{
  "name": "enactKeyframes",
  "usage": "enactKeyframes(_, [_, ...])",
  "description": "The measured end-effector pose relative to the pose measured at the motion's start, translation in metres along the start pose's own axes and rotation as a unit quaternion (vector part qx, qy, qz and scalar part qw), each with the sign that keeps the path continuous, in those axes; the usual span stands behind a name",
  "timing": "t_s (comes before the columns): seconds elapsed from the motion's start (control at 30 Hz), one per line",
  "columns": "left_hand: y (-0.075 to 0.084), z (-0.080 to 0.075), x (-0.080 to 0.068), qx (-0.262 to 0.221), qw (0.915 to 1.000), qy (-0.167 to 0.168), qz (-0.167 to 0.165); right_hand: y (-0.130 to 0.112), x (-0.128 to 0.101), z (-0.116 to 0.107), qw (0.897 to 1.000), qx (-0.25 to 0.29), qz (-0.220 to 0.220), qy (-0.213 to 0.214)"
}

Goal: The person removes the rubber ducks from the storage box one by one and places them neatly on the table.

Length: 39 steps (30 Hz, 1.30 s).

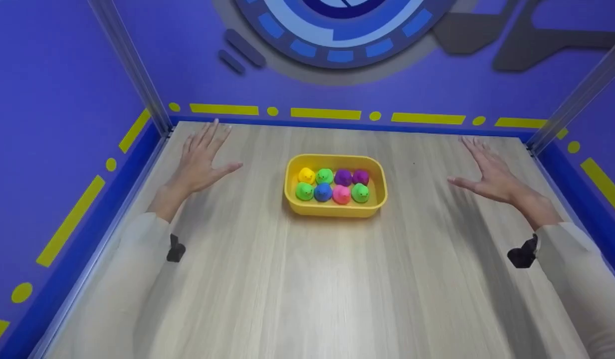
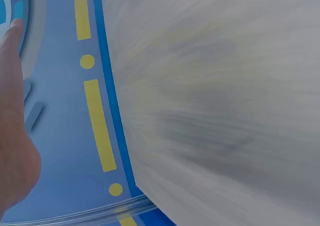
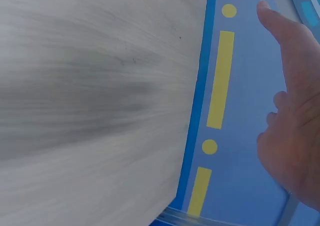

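Note:
A yellow rectangular tub (image 1: 337, 212) stands on the wooden table in the head view. Two rows of small toy ducks lie in it: a yellow duck (image 1: 306, 175), a blue duck (image 1: 323, 192), a pink duck (image 1: 341, 195), purple ones (image 1: 343, 177) and several green ones (image 1: 360, 193). To the left of the tub, my left hand (image 1: 200, 162) is held over the table with fingers spread and nothing in it. On the other side my right hand (image 1: 492, 172) is likewise empty, its thumb pointing toward the tub. Both hands are well apart from the tub.
The pale wooden table (image 1: 317, 279) is bounded by a blue back wall (image 1: 187, 60) and blue side walls with yellow marks. Metal posts (image 1: 132, 65) rise at the back corners. A small black device (image 1: 523, 253) sits at each wrist.

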<state>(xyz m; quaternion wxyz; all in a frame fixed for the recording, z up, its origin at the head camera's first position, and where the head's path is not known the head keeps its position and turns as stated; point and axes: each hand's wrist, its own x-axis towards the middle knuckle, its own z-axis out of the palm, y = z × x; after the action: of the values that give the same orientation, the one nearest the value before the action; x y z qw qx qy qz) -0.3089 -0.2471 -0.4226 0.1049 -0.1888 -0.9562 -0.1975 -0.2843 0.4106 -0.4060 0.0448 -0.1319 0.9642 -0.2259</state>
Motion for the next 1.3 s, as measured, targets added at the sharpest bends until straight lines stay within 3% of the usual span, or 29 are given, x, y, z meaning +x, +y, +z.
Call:
enactKeyframes(0.17, [-0.004, 0.008, -0.006, -0.069, 0.9972, 0.007, -0.027, -0.004, 0.001, 0.009, 0.999, 0.049, -0.004, -0.011])
enactKeyframes(0.5, [-0.007, 0.030, -0.017, -0.158, 0.9807, -0.034, -0.110, -0.006, 0.004, 0.023, 0.998, 0.063, -0.002, -0.021])
enactKeyframes(0.9, [0.010, 0.044, -0.016, -0.273, 0.9540, -0.068, -0.104, -0.025, 0.020, 0.065, 0.989, 0.137, -0.060, 0.016])
enactKeyframes(1.2, [0.033, 0.064, -0.010, -0.301, 0.9387, -0.104, -0.131, -0.046, 0.027, 0.084, 0.976, 0.196, -0.090, 0.036])
enactKeyframes(1.3, [0.038, 0.072, -0.006, -0.317, 0.9336, -0.110, -0.125, -0.054, 0.030, 0.089, 0.975, 0.197, -0.092, 0.053])
